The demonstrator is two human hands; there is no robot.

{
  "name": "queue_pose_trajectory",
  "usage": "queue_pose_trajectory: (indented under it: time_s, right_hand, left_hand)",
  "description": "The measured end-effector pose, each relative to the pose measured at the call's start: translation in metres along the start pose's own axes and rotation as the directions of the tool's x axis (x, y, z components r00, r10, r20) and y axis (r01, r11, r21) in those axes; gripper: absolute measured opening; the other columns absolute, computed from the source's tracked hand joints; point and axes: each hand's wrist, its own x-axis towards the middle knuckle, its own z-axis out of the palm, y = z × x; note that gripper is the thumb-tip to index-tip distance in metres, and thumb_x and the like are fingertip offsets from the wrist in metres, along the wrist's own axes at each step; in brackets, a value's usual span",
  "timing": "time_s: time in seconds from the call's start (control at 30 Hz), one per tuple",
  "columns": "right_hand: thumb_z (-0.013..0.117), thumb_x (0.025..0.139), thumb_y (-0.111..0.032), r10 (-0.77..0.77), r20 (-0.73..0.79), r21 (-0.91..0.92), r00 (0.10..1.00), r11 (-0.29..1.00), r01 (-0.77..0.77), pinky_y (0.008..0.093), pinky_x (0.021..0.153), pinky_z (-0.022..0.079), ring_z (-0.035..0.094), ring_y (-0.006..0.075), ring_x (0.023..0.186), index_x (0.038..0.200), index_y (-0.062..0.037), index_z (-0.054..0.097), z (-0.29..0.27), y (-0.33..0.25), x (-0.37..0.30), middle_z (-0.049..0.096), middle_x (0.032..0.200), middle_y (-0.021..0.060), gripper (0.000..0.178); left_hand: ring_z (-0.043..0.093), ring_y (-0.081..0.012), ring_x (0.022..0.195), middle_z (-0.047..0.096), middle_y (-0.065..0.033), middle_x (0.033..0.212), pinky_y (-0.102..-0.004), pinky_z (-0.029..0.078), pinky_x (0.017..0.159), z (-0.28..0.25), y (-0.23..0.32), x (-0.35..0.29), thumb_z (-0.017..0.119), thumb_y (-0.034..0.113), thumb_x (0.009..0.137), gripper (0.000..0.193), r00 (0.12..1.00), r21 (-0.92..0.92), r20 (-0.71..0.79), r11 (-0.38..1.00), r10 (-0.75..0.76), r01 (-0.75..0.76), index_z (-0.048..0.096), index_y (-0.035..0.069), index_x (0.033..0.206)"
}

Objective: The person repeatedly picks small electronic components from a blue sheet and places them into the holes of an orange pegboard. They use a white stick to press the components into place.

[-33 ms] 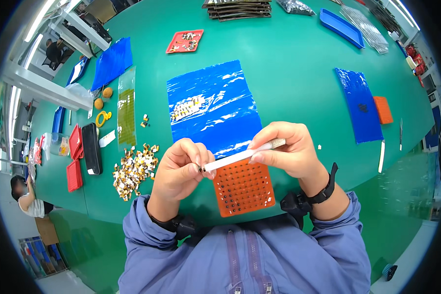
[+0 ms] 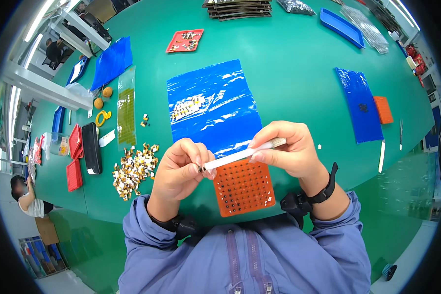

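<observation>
Above the near edge of the blue sheet [image 2: 215, 88], my right hand [image 2: 294, 149] grips a slim white stick-shaped tool [image 2: 232, 158] between thumb and fingers. Its far right end looks wrapped in something pale. At the tool's left tip, my left hand [image 2: 177, 169] is closed in a pinch on a small dark part [image 2: 201, 169], too small to make out. Just below both hands lies an orange tray [image 2: 252, 198] with rows of holes, several holding small black pieces. Small white and yellow parts [image 2: 187, 108] lie in rows on the sheet.
Left of my left hand is a heap of small white and gold parts [image 2: 134, 171]. Beyond it are a black case [image 2: 91, 147], red trays [image 2: 74, 174] and yellow tape [image 2: 102, 118]. A red tray of parts [image 2: 184, 41] stands farther off. Rightward lies another blue sheet [image 2: 360, 105].
</observation>
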Motion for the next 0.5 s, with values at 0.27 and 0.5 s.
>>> queue_pose_trajectory:
  time_s: [0.27, 0.5]
  right_hand:
    - [0.066, 0.074, -0.004, -0.021, 0.016, -0.057, 1.000, 0.998, 0.022, 0.0206, 0.064, 0.044, 0.055, 0.0079, 0.072, 0.085, -0.0002, 0.062, -0.0017, 0.0005, 0.0011, 0.061, 0.079, 0.0046, 0.013]
    - [0.063, 0.076, -0.005, -0.042, 0.050, -0.185, 0.998, 0.981, 0.050, 0.0219, 0.063, 0.044, 0.056, 0.0095, 0.070, 0.085, 0.0004, 0.061, -0.0037, -0.0018, 0.0023, 0.061, 0.078, 0.0051, 0.010]
  left_hand:
    - [0.054, -0.0192, 0.072, 0.051, -0.0079, 0.073, -0.0301, 0.045, 0.064, 0.0033, -0.0012, -0.0012, 0.056, 0.007, 0.082, 0.010, 1.000, 0.018, 0.003, 1.000, -0.008, 0.008, 0.047, 0.005, 0.081]
    - [0.052, -0.0181, 0.069, 0.050, -0.0074, 0.072, -0.0291, 0.044, 0.062, 0.0040, -0.0017, -0.0017, 0.056, 0.007, 0.082, 0.010, 1.000, 0.084, -0.003, 0.996, 0.015, -0.014, 0.047, 0.004, 0.080]
